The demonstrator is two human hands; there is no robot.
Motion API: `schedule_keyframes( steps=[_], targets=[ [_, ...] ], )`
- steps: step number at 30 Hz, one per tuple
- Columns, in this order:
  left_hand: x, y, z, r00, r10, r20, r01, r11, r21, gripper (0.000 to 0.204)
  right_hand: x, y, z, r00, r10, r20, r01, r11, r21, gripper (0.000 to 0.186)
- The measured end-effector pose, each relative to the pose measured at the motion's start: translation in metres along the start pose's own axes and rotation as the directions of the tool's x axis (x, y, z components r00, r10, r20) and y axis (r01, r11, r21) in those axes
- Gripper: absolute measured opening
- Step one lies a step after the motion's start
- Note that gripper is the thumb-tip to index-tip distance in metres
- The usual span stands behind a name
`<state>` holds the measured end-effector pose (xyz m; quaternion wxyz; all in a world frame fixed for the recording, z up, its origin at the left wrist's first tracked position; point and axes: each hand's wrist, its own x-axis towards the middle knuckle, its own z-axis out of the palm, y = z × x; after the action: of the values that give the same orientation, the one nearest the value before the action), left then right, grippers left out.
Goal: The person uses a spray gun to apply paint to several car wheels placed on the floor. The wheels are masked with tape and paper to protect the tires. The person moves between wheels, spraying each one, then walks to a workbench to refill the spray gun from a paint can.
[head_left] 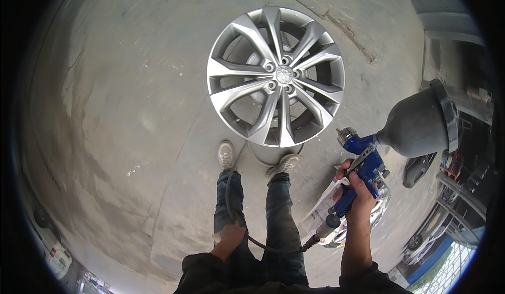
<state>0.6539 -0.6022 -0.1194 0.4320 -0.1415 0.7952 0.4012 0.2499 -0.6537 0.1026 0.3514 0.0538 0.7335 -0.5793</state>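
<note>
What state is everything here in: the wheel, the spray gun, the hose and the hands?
Wheel: face up, no tyre.
Spray gun: held; trigger pulled or not, unclear.
Cup: fixed to gun, tipped sideways; contents hidden.
Hose: bent, joined to gun.
Left hand: closed around hose.
Right hand: gripping gun.
Shoes: worn.

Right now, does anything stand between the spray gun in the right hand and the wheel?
Nothing visible does: grey floor shows between the nozzle of the spray gun and the wheel. The hose runs from the gun's handle to the left hand, outside that gap.
</note>
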Motion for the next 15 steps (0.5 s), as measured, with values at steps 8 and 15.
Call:
schedule_keyframes(
  steps=[8, 15],
  targets=[
    [0.006, 0.006, -0.005, 0.998, -0.028, 0.053, 0.024, 0.997, 0.071, 0.022, 0.0, 0.002, -0.038, 0.984, -0.03, -0.174, 0.039, 0.998, 0.051, 0.03],
    [0.013, 0.019, -0.01, 0.997, -0.024, 0.072, 0.014, 0.992, 0.129, 0.02, -0.004, 0.014, -0.088, 0.953, 0.011, -0.302, 0.011, 0.998, 0.069, 0.027]
  ],
)
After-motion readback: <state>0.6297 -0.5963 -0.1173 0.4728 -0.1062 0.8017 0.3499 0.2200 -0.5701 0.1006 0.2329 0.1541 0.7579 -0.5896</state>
